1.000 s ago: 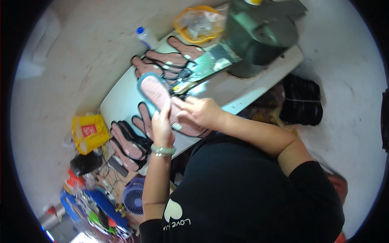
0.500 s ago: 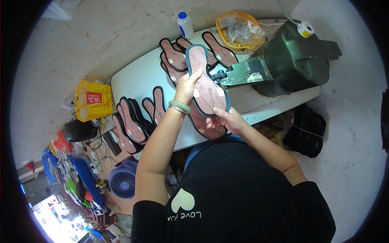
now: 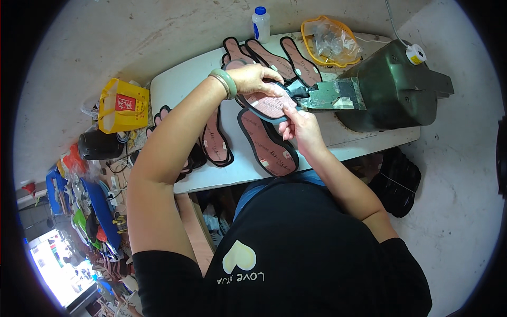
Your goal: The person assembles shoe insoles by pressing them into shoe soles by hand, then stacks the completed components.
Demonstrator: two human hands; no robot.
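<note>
So the person is sitting at the white table (image 3: 174, 90), and both hands are working one pink insole with a dark teal rim (image 3: 264, 105), feeding its toe end up against the flat arm of the green machine (image 3: 391, 90). Looks to me like the positioning step: lining the edge up under the machine's nose.

Nearest the body, the right hand (image 3: 301, 129) is pinching the insole's near edge, fingers curled and closed on the rim from below. Just beyond it, the left hand (image 3: 253, 79), with a pale green bangle (image 3: 224, 83) on the wrist, is gripping the far edge from above, fingers wrapped over it. So the insole is sitting between the two hands, slightly lifted off the table, just left of the machine.

Next move probably calls for a steady two-handed hold while turning the rim along that arm.

Further from the machine, more insoles (image 3: 269, 140) are lying flat, and a white bottle (image 3: 260, 22) is standing at the table's back edge.
</note>
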